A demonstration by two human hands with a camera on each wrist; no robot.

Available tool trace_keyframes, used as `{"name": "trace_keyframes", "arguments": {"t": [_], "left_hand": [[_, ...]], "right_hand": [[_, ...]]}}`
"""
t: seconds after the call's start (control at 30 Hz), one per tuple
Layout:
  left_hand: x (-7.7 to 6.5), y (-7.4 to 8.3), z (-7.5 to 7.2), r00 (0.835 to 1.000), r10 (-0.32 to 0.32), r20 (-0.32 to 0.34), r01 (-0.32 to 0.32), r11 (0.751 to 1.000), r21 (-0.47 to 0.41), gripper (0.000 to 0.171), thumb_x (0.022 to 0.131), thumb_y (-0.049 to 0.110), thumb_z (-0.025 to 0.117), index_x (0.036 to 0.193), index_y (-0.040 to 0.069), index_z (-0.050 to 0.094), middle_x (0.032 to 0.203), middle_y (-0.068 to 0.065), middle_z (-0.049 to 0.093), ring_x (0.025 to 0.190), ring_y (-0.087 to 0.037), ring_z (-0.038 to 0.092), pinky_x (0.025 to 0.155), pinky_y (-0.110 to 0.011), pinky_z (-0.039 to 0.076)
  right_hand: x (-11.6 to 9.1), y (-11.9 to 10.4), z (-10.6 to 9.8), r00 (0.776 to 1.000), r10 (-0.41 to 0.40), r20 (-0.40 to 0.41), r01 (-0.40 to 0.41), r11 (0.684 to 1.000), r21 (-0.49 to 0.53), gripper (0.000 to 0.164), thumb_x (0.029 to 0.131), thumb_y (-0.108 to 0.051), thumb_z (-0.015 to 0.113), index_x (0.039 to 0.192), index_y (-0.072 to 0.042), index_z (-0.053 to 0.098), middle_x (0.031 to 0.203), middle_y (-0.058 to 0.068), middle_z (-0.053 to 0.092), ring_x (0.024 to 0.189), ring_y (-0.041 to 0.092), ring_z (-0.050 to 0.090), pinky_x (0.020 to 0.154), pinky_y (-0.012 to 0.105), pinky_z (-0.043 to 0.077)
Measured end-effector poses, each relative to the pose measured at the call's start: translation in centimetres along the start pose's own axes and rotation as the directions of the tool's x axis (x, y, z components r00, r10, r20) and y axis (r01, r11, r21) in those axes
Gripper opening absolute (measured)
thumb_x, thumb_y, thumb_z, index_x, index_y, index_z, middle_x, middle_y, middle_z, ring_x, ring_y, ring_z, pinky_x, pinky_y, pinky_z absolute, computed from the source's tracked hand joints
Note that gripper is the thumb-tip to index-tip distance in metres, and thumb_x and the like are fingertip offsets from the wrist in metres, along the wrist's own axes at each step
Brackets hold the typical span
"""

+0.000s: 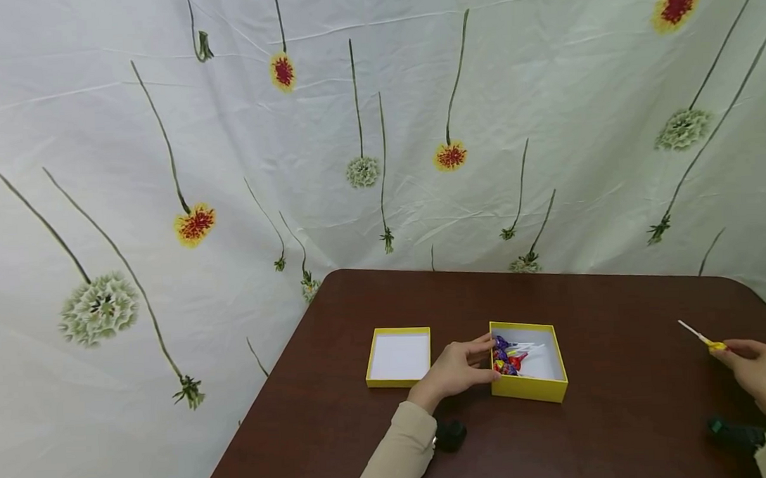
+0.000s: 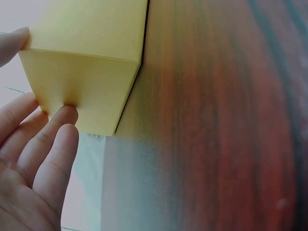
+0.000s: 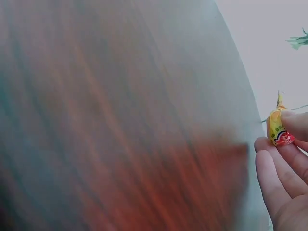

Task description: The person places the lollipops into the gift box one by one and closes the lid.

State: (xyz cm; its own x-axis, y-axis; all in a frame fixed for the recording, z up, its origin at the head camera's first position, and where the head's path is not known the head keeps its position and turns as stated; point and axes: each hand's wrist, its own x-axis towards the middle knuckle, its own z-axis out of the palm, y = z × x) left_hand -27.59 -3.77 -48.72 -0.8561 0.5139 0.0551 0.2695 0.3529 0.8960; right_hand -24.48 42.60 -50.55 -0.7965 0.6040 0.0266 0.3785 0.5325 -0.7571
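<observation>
A yellow box with a white inside stands on the table, holding several wrapped lollipops heaped at its left, their white sticks pointing right. My left hand holds the box's left end, the thumb at the near corner and a finger at the far one. In the left wrist view, fingertips touch the yellow wall. Off to the right, my right hand pinches a lollipop by its yellow-wrapped head, with the white stick pointing up and left. The right wrist view shows its yellow and red wrapper between thumb and fingers.
A shallow yellow-rimmed lid with a white inside lies left of the box. The dark brown table has rounded far corners. Behind it hangs a white cloth with a flower print.
</observation>
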Motion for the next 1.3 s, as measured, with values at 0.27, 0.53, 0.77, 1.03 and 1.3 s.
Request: {"name": "trace_keyframes", "arguments": {"t": [0.27, 0.53, 0.77, 1.03, 1.3], "left_hand": [[0.0, 0.0, 0.1, 1.0, 0.0, 0.001, 0.0, 1.0, -0.007, 0.06, 0.087, 0.021, 0.079, 0.142, 0.011, 0.057, 0.156, 0.004, 0.046, 0.13, -0.016, 0.059, 0.102, -0.026, 0.052], [0.0, 0.0, 0.0, 1.0, 0.009, -0.005, -0.009, 1.0, 0.002, 0.059, 0.088, 0.021, 0.079, 0.142, 0.01, 0.058, 0.155, 0.005, 0.047, 0.13, -0.016, 0.059, 0.102, -0.027, 0.053], [0.0, -0.1, 0.0, 1.0, 0.01, -0.001, -0.01, 1.0, -0.001, 0.059, 0.088, 0.021, 0.078, 0.142, 0.01, 0.057, 0.155, 0.004, 0.047, 0.131, -0.016, 0.059, 0.102, -0.026, 0.053], [0.0, -0.1, 0.2, 1.0, 0.007, -0.001, -0.007, 1.0, 0.007, 0.059, 0.088, 0.02, 0.079, 0.142, 0.01, 0.057, 0.155, 0.005, 0.047, 0.131, -0.016, 0.059, 0.102, -0.027, 0.053], [0.1, -0.2, 0.1, 1.0, 0.007, -0.005, -0.007, 1.0, 0.003, 0.059, 0.087, 0.021, 0.079, 0.142, 0.011, 0.058, 0.155, 0.006, 0.047, 0.131, -0.016, 0.059, 0.102, -0.027, 0.053]], "right_hand": [[-0.4, -1.3, -0.2, 0.999, -0.031, -0.022, 0.03, 0.999, -0.027, 0.044, 0.102, -0.008, 0.05, 0.137, 0.018, 0.043, 0.143, 0.042, 0.038, 0.113, 0.055, 0.048, 0.057, 0.038, 0.046], [-1.4, -3.2, -0.1, 0.996, -0.069, -0.053, 0.069, 0.998, 0.006, 0.045, 0.103, -0.013, 0.048, 0.139, 0.014, 0.046, 0.143, 0.039, 0.043, 0.122, 0.053, 0.046, 0.061, 0.033, 0.043], [-2.2, -4.5, 0.2, 0.993, -0.093, -0.072, 0.097, 0.994, 0.056, 0.046, 0.102, -0.016, 0.053, 0.141, 0.009, 0.05, 0.14, 0.034, 0.052, 0.078, 0.0, 0.051, 0.053, 0.013, 0.032], [-3.2, -5.5, 0.6, 0.99, -0.115, -0.076, 0.126, 0.979, 0.159, 0.043, 0.099, -0.024, 0.061, 0.128, 0.008, 0.06, 0.08, -0.034, 0.041, 0.068, -0.017, 0.037, 0.054, 0.006, 0.038], [-4.3, -6.3, 0.8, 0.955, -0.297, 0.015, 0.285, 0.927, 0.243, 0.045, 0.101, -0.029, 0.059, 0.126, 0.008, 0.06, 0.081, -0.041, 0.045, 0.069, -0.021, 0.051, 0.056, 0.006, 0.046]]}}
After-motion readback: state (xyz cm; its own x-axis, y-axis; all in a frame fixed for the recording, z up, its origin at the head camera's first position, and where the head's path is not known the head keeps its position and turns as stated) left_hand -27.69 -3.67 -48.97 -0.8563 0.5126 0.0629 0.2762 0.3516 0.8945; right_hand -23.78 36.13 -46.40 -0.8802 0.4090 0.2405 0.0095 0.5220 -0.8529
